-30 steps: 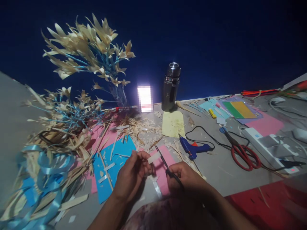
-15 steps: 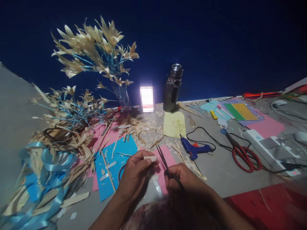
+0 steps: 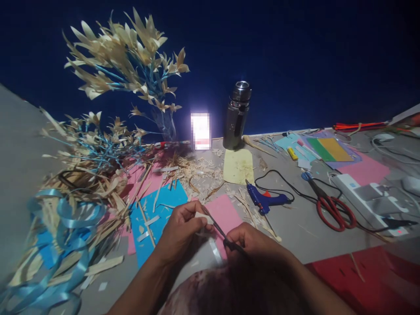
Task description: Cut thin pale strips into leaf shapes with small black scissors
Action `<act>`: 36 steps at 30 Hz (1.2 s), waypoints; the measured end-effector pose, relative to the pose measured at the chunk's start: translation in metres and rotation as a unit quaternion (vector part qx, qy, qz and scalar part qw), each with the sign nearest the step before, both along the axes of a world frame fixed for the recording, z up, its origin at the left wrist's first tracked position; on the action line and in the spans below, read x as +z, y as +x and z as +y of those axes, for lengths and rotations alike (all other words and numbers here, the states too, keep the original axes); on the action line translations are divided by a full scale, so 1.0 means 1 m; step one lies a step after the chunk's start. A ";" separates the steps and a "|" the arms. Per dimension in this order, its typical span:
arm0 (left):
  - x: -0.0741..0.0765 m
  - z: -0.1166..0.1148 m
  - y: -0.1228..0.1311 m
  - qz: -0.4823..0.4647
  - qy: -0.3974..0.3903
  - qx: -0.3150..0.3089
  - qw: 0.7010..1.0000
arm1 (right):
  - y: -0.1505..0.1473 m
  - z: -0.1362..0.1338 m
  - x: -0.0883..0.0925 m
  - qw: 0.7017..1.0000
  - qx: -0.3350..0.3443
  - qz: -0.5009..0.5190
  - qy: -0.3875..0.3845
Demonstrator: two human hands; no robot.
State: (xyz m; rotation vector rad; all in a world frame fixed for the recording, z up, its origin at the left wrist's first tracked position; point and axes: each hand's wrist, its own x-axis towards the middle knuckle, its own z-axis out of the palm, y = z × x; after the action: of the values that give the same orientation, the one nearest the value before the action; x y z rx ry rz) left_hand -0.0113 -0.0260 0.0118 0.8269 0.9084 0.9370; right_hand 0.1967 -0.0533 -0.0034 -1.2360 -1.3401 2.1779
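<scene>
My left hand (image 3: 180,229) pinches a small pale strip (image 3: 201,217) between thumb and fingers; whether it is husk or paper I cannot tell. In my right hand (image 3: 247,240) is a dark pair of scissors (image 3: 219,229), its blades pointing up and left. The blade tips reach the right side of the strip, close to my left fingertips. Beneath both hands lies a pink sheet (image 3: 226,211), and a blue sheet (image 3: 164,202) is just left of them. Part of the scissors' handles is hidden by my right fingers.
Behind the hands are a yellow sheet (image 3: 239,168), pale shavings (image 3: 200,168) and a flask (image 3: 236,116). A blue glue gun (image 3: 265,199), red-handled scissors (image 3: 334,212) and a power strip (image 3: 364,203) lie right. Husk flowers (image 3: 131,52) and blue ribbon (image 3: 74,218) are left.
The scissors have swung left, from standing apart beside the strip to having their blade tips at it. My left hand has turned slightly with the strip. The view has shifted a little.
</scene>
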 end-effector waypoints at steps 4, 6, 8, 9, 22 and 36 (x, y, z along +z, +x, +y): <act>0.003 0.002 -0.002 -0.007 0.000 -0.013 1.000 | 0.001 -0.001 -0.007 1.000 0.005 0.011 0.008; 0.005 0.002 -0.001 -0.019 -0.006 -0.006 1.000 | 0.001 -0.001 -0.009 1.000 0.007 0.021 0.009; 0.005 0.001 -0.001 -0.025 -0.008 0.002 1.000 | 0.000 -0.003 -0.012 1.000 0.005 0.030 0.005; 0.004 0.001 -0.001 -0.025 -0.008 0.003 1.000 | 0.000 -0.003 -0.013 0.999 0.002 0.037 -0.001; 0.004 0.005 -0.008 0.038 0.028 -0.035 0.998 | -0.005 -0.001 -0.002 0.995 -0.095 0.020 -0.010; -0.005 -0.007 0.014 -0.001 -0.071 0.002 0.997 | -0.010 0.025 0.012 0.954 -0.263 0.058 0.132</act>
State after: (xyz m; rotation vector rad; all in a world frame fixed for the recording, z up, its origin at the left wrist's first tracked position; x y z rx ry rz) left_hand 0.0028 -0.0331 0.0064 0.7036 0.9643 0.8658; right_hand 0.1866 -0.0287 0.0081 -1.1727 -1.0579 1.6171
